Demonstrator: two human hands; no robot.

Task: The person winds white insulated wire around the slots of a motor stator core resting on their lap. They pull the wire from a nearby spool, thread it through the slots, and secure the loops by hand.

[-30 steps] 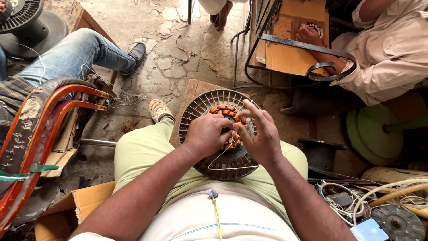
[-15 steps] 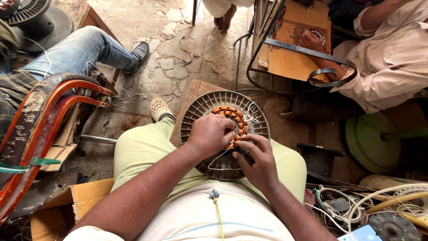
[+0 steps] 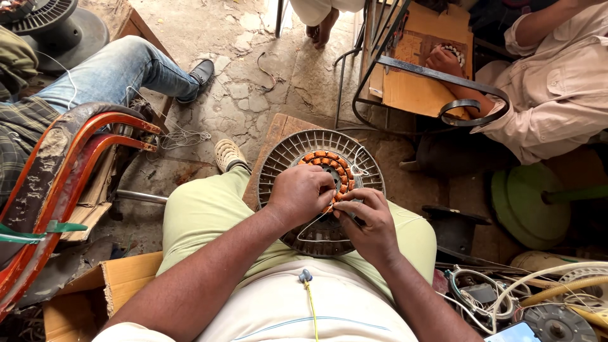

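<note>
Stator winding in progress: fan motor disc [image 3: 297, 152] resting on your lap.

The copper coils [image 3: 329, 161] look wound over the visible upper arc; the lower arc is hidden under your hands, so judge it unfinished. Your left hand [image 3: 304, 193] presses curled over the coils; your right hand [image 3: 367, 218] pinches the white thread [image 3: 313, 221], drawn taut. A wooden board [image 3: 275, 136] lies beneath.

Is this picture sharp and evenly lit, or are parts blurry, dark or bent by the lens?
Head view: soft daylight, no glare; the left hand, right hand and round finned motor housing with orange coils are sharp. Head view: the wide lens curves the edges, as on the red chair frame. Head view: the lower right corner with the cables is dimmer.
</note>
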